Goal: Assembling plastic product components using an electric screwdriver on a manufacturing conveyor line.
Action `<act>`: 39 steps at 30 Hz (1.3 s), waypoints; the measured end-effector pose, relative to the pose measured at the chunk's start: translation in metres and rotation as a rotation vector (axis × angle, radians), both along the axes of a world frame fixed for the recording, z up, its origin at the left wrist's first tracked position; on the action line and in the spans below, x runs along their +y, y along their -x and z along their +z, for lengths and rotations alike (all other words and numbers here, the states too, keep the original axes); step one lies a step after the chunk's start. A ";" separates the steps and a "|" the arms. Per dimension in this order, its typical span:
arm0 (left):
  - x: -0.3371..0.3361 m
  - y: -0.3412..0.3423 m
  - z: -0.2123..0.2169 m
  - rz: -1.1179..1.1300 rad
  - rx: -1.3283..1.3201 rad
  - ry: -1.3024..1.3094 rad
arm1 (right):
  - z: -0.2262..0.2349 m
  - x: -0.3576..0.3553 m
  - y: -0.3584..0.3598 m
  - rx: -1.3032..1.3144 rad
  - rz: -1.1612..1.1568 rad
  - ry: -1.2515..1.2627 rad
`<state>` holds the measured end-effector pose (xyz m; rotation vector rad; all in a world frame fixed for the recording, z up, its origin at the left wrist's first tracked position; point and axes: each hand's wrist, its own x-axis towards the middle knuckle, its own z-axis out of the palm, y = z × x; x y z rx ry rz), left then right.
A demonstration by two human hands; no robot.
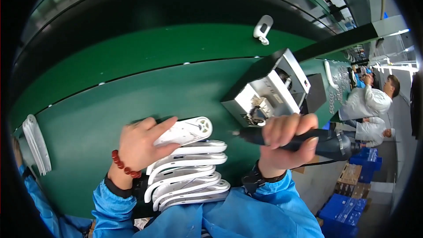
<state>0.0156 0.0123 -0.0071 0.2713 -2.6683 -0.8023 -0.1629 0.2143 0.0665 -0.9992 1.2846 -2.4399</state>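
We have the white shell (191, 130) on the green bench (101, 110), at the far end of a row of similar white pieces (189, 162). Our left hand (142, 145) holds it between thumb and forefinger; if that grip slackened, we think the shell could twist and disturb the closely packed row. Our right hand (288, 140) is wrapped around a dark power driver (329, 144), its tip apart from the shell and pointing left; a careless swing might scratch the shell or jab our left hand. Beyond, the open metal box (251, 83) stands near enough to be knocked, and the cable (318, 164) could snag.
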 end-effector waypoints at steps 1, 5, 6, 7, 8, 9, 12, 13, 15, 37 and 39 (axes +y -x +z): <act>0.000 0.000 0.001 0.014 0.004 0.009 | 0.005 0.009 0.011 0.021 -0.037 0.027; 0.001 -0.001 0.000 0.018 -0.080 -0.017 | 0.004 0.034 0.038 0.064 -0.169 -0.038; 0.000 0.000 -0.001 0.011 -0.068 -0.026 | 0.004 0.035 0.038 0.060 -0.183 -0.054; 0.001 0.001 0.000 0.007 -0.065 -0.025 | 0.005 0.035 0.039 0.055 -0.196 -0.070; 0.001 0.002 0.001 0.008 -0.065 -0.026 | 0.006 0.035 0.039 0.057 -0.200 -0.069; 0.001 0.001 0.001 0.009 -0.068 -0.027 | 0.006 0.034 0.038 0.060 -0.206 -0.066; 0.001 0.001 0.002 0.007 -0.067 -0.038 | 0.004 0.031 0.038 0.076 -0.189 -0.062; 0.001 0.001 0.002 0.006 -0.068 -0.036 | 0.003 0.030 0.038 0.091 -0.163 -0.063; 0.001 0.001 0.002 0.004 -0.061 -0.032 | 0.002 0.029 0.039 0.067 -0.144 -0.059; -0.002 0.000 0.001 -0.010 -0.011 0.008 | -0.004 -0.032 -0.011 -0.051 0.144 0.001; -0.002 -0.003 0.001 0.007 -0.024 0.003 | -0.013 -0.051 -0.024 -0.119 0.236 -0.007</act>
